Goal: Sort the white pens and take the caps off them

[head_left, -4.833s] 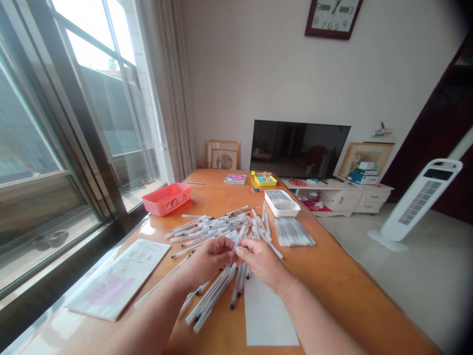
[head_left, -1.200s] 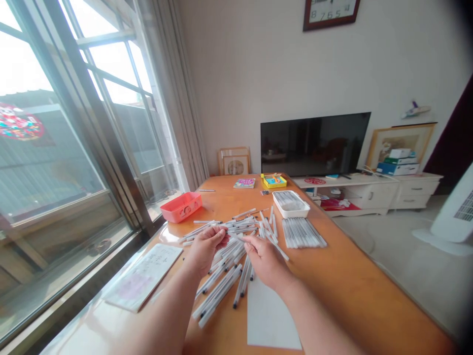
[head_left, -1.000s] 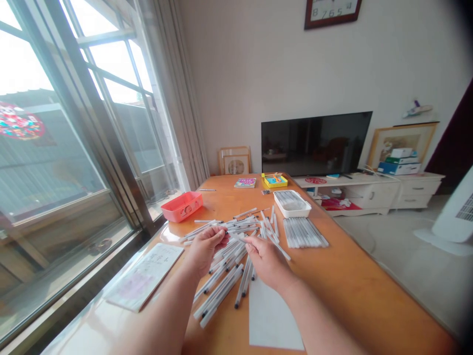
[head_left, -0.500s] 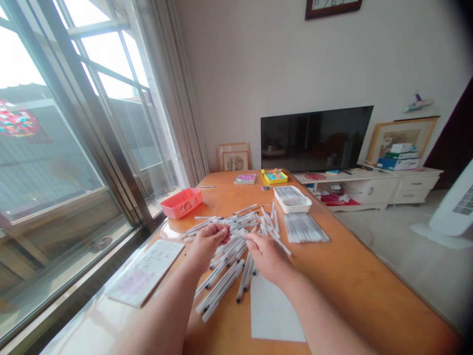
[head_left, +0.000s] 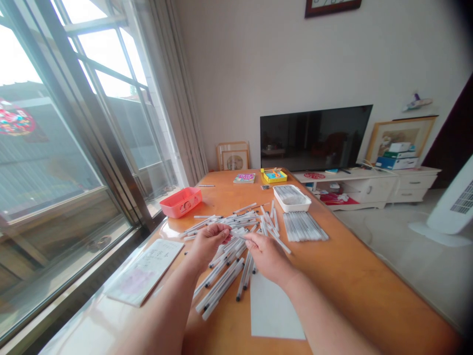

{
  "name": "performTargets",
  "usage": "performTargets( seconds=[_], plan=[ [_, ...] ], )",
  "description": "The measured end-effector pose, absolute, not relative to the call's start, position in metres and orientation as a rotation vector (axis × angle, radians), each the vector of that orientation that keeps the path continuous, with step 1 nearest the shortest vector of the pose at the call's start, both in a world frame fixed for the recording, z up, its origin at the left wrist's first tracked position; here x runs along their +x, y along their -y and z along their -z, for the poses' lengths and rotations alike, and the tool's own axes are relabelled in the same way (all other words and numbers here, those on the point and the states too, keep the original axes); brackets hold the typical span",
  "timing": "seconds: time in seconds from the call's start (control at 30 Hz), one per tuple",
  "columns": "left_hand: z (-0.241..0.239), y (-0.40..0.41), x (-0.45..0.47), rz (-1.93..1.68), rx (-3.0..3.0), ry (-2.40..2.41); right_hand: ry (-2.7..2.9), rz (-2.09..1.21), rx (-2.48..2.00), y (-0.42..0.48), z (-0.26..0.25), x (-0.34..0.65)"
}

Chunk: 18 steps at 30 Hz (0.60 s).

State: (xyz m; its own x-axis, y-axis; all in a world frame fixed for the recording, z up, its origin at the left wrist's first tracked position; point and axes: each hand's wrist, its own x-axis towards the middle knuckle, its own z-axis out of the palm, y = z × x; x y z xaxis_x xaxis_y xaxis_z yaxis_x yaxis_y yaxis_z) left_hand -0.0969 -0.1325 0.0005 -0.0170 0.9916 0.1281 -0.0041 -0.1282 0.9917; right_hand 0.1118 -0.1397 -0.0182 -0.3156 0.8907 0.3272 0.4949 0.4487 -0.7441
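A pale, see-through pen (head_left: 239, 236) spans the gap between my two hands above the table. My left hand (head_left: 210, 242) pinches its left end between thumb and fingers. At the other end, my right hand (head_left: 269, 257) is closed on it, thumb on top. The fingertips partly hide the pen. Beneath and around my hands lies a loose heap of pens (head_left: 223, 285), white-barrelled with black ends. A sheet of white paper (head_left: 275, 310) lies partly under my right forearm.
Right of the heap, a neat row of pens (head_left: 305, 227) lies before a white basket (head_left: 292, 201) with more pens. A red basket (head_left: 181, 203) and a notebook (head_left: 146, 273) are at the left. Farther back are a booklet (head_left: 244, 178) and a yellow box (head_left: 274, 176).
Both hands keep nearly the same place and grip. A dark bit at my left fingertips no longer shows; the view has shifted very slightly.
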Motion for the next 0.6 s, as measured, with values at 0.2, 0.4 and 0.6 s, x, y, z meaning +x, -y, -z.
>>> performTargets(
  seconds=[0.2, 0.4, 0.6],
  plan=[
    [-0.006, 0.136, -0.102, -1.287, 1.267, -1.109, 1.878, -1.068, -1.086, 0.135, 0.031, 0.107],
    [-0.011, 0.138, -0.105, -1.258, 1.121, -1.005, 1.831, -1.119, -1.012, 0.136, 0.029, 0.105],
    [-0.008, 0.141, -0.098, -1.274, 1.063, -1.079, 1.867, -1.026, -1.008, 0.136, 0.031, 0.104]
  ],
)
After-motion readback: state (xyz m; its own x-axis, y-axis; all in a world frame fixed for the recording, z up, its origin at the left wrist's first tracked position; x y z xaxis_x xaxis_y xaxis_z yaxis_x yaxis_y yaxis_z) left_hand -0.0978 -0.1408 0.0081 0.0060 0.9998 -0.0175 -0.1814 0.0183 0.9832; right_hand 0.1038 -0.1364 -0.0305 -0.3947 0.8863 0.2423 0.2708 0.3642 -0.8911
